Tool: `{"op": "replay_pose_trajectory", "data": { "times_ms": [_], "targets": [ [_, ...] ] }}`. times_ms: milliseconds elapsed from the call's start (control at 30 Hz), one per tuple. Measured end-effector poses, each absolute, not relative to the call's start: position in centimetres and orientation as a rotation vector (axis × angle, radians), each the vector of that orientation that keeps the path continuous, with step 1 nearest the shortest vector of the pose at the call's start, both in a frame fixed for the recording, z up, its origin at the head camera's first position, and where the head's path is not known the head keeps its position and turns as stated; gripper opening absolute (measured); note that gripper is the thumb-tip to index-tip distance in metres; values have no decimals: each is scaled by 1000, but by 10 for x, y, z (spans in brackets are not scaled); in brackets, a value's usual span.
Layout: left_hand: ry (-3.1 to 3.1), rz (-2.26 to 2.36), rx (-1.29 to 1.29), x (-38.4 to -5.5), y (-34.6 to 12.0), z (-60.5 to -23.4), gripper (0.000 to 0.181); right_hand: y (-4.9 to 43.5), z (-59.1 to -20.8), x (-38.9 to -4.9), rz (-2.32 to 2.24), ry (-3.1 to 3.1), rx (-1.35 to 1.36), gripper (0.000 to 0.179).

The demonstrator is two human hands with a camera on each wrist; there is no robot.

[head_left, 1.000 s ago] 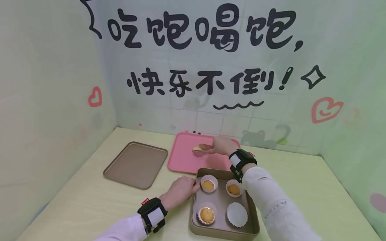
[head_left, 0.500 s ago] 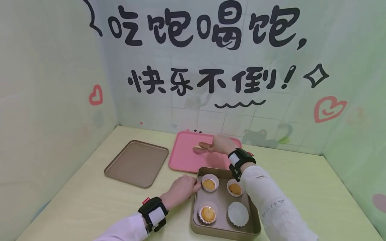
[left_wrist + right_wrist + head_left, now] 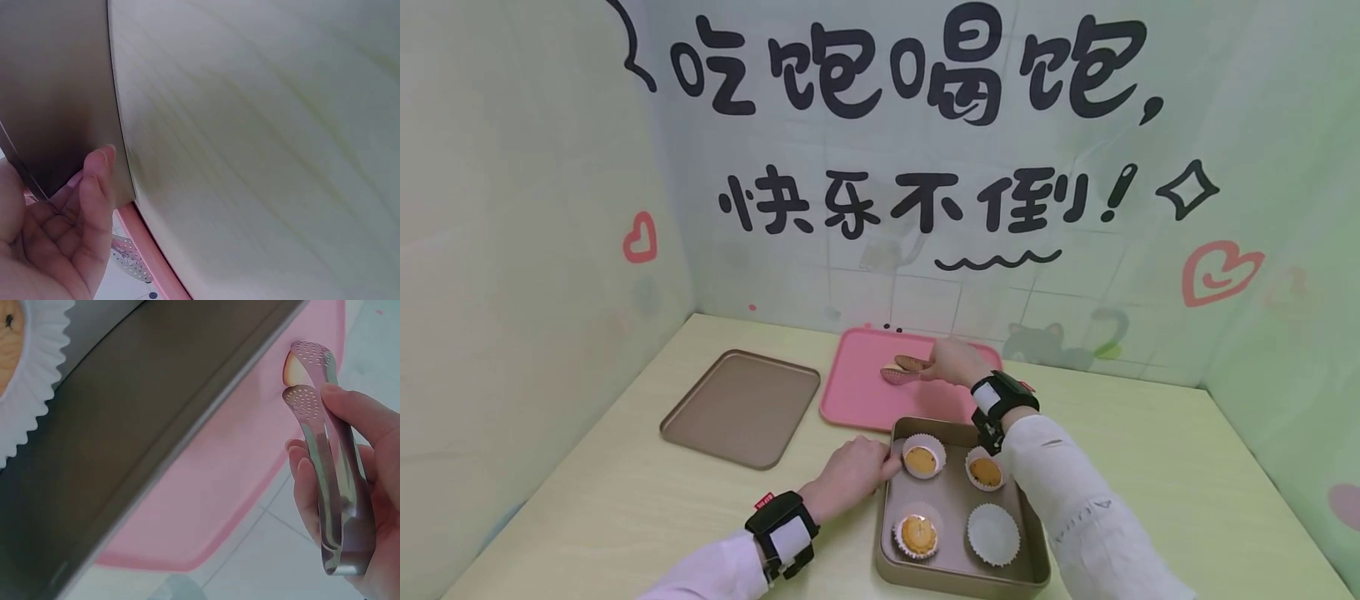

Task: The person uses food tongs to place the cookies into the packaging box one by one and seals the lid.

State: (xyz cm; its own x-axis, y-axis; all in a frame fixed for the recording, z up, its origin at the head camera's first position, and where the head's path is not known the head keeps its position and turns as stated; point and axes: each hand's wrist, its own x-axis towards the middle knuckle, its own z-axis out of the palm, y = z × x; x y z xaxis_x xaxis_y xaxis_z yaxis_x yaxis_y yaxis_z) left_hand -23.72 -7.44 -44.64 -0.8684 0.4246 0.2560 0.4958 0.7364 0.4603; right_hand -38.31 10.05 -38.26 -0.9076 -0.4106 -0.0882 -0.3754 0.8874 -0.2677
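Note:
My right hand (image 3: 958,362) grips metal tongs (image 3: 340,481) over the pink tray (image 3: 857,392). A small pale pastry (image 3: 289,370) with a brown edge shows between the perforated tong tips, mostly hidden by them. My left hand (image 3: 853,468) grips the far left side of a deep bronze baking pan (image 3: 943,508), its thumb over the rim and fingers (image 3: 100,187) against the outer wall. Paper cups holding pastries stand in the pan at back left (image 3: 923,457), back right (image 3: 985,469) and front left (image 3: 917,533). An empty paper cup (image 3: 993,534) occupies the front right.
A shallow bronze baking tray (image 3: 741,408) lies on the left of the pale wooden table (image 3: 1150,492). Behind the pink tray rises a printed backdrop wall (image 3: 850,283). My right forearm passes over the pan's right wall.
Less of the pastry shows between the tong tips than a second ago. Both hands stay nearly in place, and the head view has shifted slightly.

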Motion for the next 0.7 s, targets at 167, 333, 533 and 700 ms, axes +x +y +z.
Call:
{"op": "replay_pose_trajectory", "data": {
  "times_ms": [167, 333, 533, 700],
  "targets": [
    [-2806, -801, -749, -237, -74, -446, 37, 101, -382, -381, -417, 2910, -637, 39],
    [-2808, -797, -763, -237, -73, -445, 36, 108, -376, -376, -400, 2917, -700, 35],
    [-2823, -826, -757, -237, -73, -443, 38, 124, -361, -365, -317, 2970, -826, 29],
    [-2808, -808, -764, -236, -72, -443, 38, 139, -353, -356, -267, 2977, -930, 25]
  ]
}}
